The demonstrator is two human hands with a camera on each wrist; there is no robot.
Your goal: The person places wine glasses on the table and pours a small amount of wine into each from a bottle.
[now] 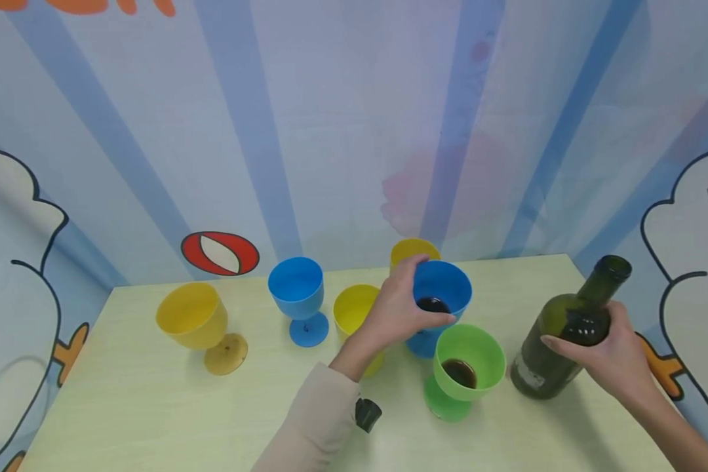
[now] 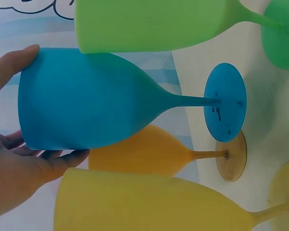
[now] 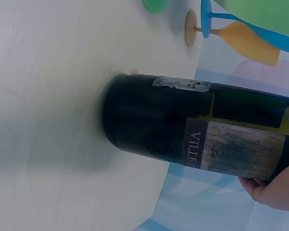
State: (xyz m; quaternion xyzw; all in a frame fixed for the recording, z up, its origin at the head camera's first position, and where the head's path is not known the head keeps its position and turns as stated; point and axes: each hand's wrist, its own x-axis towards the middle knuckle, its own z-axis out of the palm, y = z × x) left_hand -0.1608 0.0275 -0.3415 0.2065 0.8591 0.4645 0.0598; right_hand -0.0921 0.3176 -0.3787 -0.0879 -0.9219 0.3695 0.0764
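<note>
My left hand grips the blue goblet near its rim, thumb and fingers on opposite sides. Dark liquid lies in that goblet. In the left wrist view the hand holds the bowl of the same blue goblet. My right hand is wrapped around a dark green wine bottle, upright with a slight lean. The label of the bottle shows in the right wrist view. Between the hands stands a green goblet with dark liquid in it.
A yellow goblet stands behind the held one, another yellow goblet beside my left wrist. Farther left are a blue goblet and a yellow goblet. A short dark cylinder lies by my left sleeve on the pale table.
</note>
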